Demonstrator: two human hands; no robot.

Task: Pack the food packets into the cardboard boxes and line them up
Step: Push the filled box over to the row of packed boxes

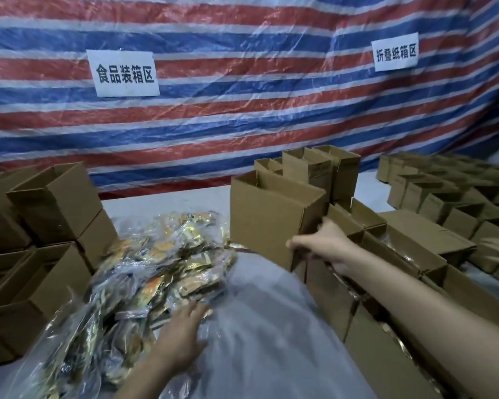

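A heap of shiny gold and orange food packets in clear plastic lies on the table at centre left. My left hand rests with straight fingers on the near edge of the heap. An open empty cardboard box is held just right of the heap. My right hand grips its lower right corner, thumb against the side wall. Below my right arm runs a row of open boxes with gold packets showing inside.
Stacked open boxes stand at the left. More empty boxes stand behind the held one, and many boxes cover the floor at right. A striped tarpaulin with two paper signs hangs behind. Clear plastic sheet covers the table's middle.
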